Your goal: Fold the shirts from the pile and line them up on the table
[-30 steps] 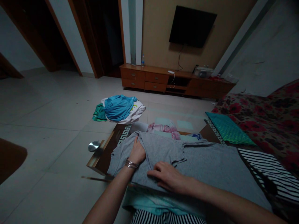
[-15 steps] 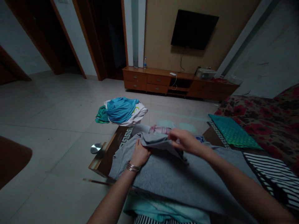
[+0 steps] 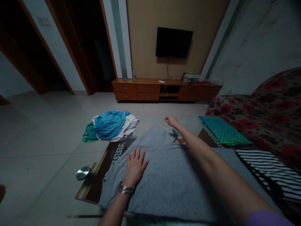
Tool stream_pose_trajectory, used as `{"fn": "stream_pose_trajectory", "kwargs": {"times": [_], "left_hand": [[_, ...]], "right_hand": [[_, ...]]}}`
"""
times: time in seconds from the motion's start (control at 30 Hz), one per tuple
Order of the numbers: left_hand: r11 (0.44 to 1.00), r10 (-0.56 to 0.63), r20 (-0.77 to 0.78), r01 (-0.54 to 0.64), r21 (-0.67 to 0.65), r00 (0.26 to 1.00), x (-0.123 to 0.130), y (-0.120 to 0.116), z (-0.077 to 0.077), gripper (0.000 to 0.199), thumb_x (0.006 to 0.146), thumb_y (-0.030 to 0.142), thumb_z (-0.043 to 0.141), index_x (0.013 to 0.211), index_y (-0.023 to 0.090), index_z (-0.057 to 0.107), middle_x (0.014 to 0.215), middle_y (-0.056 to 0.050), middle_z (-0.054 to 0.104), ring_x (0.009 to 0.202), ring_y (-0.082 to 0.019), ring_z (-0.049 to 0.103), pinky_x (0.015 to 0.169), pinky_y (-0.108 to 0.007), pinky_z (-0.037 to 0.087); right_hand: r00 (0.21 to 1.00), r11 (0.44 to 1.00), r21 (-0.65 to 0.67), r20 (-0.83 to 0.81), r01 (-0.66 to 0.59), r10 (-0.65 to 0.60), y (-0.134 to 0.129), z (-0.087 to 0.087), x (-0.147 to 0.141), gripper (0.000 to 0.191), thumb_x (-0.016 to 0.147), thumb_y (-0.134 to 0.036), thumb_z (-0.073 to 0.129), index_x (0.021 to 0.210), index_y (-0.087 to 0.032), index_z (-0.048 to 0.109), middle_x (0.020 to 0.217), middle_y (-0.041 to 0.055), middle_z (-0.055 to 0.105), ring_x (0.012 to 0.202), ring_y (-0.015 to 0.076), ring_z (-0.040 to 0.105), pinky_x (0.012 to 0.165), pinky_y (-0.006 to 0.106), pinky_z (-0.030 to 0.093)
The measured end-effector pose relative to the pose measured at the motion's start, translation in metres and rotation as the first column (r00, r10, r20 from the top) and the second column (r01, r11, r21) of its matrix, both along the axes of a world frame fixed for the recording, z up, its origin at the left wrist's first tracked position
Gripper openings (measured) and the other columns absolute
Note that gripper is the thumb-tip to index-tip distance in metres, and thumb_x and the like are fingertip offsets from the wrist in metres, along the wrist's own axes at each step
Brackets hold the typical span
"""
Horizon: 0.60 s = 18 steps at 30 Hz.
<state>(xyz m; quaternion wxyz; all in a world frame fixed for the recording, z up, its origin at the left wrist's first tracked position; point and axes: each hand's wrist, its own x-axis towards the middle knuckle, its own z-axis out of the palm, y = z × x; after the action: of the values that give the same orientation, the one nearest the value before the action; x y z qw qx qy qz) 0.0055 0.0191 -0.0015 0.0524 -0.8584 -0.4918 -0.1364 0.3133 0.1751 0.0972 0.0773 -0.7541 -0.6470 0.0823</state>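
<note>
A grey T-shirt (image 3: 162, 185) lies spread flat over the low table, its far edge rising to a rounded hump. My left hand (image 3: 134, 166) rests palm down on the shirt with its fingers spread, and silver bangles (image 3: 125, 189) circle that wrist. My right arm stretches across the shirt, and my right hand (image 3: 171, 121) is past the shirt's far edge, fingers curled and holding nothing visible. A purple sleeve (image 3: 265, 218) shows at the lower right. Most of the table top lies hidden under the shirt.
The table's dark edge with a Greek-key border (image 3: 117, 153) shows at left. A black-and-white striped garment (image 3: 261, 172) and a teal quilted mat (image 3: 222, 130) lie to the right, beside a floral sofa (image 3: 258, 125). A clothes pile (image 3: 110, 125) sits on the tiled floor.
My right hand has let go of the raised grey fold and moved forward past the far edge. The shirt now lies smooth. My left hand has flattened, and the view has tilted upward.
</note>
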Motion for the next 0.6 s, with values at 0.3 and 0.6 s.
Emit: {"fn": "stream_pose_trajectory", "kwargs": {"times": [0.3, 0.6], "left_hand": [[1.0, 0.003, -0.047, -0.002, 0.021, 0.999, 0.003, 0.001, 0.001, 0.05, 0.094, 0.045, 0.037, 0.137, 0.024, 0.047, 0.149, -0.012, 0.037, 0.136, -0.032, 0.033, 0.106, -0.054, 0.029], [0.999, 0.004, -0.093, -0.001, 0.037, 0.996, 0.006, 0.003, 0.0, 0.049, 0.095, 0.044, 0.035, 0.138, 0.024, 0.046, 0.15, -0.011, 0.036, 0.136, -0.032, 0.033, 0.105, -0.054, 0.031]], "right_hand": [[0.998, 0.982, -0.185, -0.041, 0.048, -0.057, -0.083, -0.015, 0.026, 0.029, 0.081, -0.039, 0.066, 0.075, -0.01, 0.069, 0.07, 0.0098, 0.067, 0.066, 0.0175, 0.061, 0.065, 0.025, 0.041], [0.939, 0.926, 0.163, 0.094, -0.341, 0.33, -0.138, -0.052, -0.061, 0.019, 0.091, -0.016, 0.045, 0.097, -0.015, 0.064, 0.105, 0.0116, 0.063, 0.103, 0.0224, 0.053, 0.09, 0.033, 0.036]]}}
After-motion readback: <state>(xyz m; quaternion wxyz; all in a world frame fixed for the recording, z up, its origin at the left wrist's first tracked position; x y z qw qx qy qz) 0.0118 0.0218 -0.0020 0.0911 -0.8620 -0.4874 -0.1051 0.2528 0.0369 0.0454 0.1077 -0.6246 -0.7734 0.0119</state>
